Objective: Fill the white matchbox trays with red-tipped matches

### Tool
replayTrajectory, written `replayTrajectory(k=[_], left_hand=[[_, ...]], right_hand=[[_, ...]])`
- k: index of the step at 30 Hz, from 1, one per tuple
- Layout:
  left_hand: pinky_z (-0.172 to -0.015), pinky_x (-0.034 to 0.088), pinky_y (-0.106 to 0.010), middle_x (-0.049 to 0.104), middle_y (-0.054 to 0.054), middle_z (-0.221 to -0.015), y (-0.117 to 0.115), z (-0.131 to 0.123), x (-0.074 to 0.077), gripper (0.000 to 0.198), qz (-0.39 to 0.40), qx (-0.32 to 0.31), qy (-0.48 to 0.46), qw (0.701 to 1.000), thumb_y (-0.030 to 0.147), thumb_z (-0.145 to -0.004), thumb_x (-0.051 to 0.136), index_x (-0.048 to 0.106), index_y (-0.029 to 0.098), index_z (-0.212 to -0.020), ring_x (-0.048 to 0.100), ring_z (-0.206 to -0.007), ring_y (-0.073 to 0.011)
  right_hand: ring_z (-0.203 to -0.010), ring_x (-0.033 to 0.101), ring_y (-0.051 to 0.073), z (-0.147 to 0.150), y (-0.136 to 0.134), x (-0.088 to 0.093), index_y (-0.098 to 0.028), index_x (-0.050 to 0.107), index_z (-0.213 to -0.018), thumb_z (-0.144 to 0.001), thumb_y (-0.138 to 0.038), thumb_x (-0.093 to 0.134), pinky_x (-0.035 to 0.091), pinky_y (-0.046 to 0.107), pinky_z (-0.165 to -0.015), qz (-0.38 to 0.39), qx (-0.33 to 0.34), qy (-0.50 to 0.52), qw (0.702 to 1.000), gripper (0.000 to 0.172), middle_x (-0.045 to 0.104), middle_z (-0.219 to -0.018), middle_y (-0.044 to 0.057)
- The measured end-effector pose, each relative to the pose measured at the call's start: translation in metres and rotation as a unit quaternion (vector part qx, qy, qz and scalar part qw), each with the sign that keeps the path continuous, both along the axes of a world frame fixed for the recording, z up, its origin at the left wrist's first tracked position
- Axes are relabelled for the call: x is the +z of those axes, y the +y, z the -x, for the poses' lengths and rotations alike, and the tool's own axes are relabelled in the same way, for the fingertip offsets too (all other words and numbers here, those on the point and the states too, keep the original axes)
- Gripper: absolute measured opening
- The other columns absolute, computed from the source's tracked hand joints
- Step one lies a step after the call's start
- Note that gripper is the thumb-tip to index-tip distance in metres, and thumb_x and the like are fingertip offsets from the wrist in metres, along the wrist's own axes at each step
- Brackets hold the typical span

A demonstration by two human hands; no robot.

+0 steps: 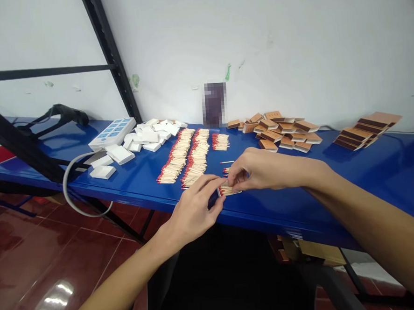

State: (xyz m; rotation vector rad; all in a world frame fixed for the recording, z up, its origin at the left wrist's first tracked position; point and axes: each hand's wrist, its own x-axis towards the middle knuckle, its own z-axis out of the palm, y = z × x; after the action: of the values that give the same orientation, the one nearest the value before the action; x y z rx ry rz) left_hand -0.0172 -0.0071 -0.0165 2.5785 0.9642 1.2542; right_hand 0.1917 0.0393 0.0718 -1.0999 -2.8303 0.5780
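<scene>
Near the front edge of the blue table (266, 206), a small white tray holding red-tipped matches (226, 190) lies between my hands. My left hand (198, 207) grips its left end between thumb and fingers. Over the tray's right part, my right hand (248, 173) is closed, its fingertips at the matches; whether it pinches any is hidden. A few loose matches (226, 170) lie just behind the tray, partly covered by my right hand. Two long rows of matches (179, 156) and a short bundle (220, 142) lie farther back.
White trays (149, 136) are heaped at the back left beside a white power strip (112, 132) with a grey cable. Brown matchbox sleeves (282, 129) lie at the back right, with a stack of more sleeves (365, 129) farther right. A black shelf post (111, 58) rises at the left.
</scene>
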Motion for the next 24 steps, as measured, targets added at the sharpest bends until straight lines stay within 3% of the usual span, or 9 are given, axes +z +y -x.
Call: replayTrajectory(k=[8,16,24], left_hand=[[-0.094,0.054,-0.034,0.063,-0.007,-0.117,-0.0003,0.001,0.0003,0.033,0.018,-0.006,-0.006,1.0,0.015,-0.09,0.059,0.056,0.022,-0.122,0.064,-0.105,-0.0186],[-0.094,0.054,-0.034,0.062,-0.007,-0.117,-0.0005,0.0002,0.0018,0.03,0.016,0.001,0.008,1.0,0.017,-0.091,0.057,0.057,0.019,-0.121,0.063,-0.106,-0.019],[-0.099,0.054,-0.04,0.053,-0.012,-0.125,-0.0021,0.0012,0.0032,0.03,0.046,0.012,0.105,0.993,0.023,-0.098,0.046,0.053,0.017,-0.126,0.058,-0.117,-0.0246]], right_hand=[[-0.06,0.06,0.016,0.0088,-0.0084,-0.0008,-0.022,0.077,-0.082,-0.086,-0.038,0.063,0.035,0.028,-0.056,-0.099,-0.005,-0.06,0.993,0.022,0.072,-0.07,0.004],[-0.059,0.06,0.014,0.0017,-0.0076,0.0035,-0.027,0.08,-0.091,-0.088,-0.046,0.059,0.037,0.027,-0.056,-0.037,0.019,-0.016,0.999,0.028,0.074,-0.076,0.003],[-0.058,0.059,0.013,0.0065,-0.0091,0.0025,-0.023,0.079,-0.082,-0.086,-0.039,0.064,0.037,0.024,-0.056,-0.069,-0.002,-0.021,0.997,0.022,0.071,-0.067,0.003]])
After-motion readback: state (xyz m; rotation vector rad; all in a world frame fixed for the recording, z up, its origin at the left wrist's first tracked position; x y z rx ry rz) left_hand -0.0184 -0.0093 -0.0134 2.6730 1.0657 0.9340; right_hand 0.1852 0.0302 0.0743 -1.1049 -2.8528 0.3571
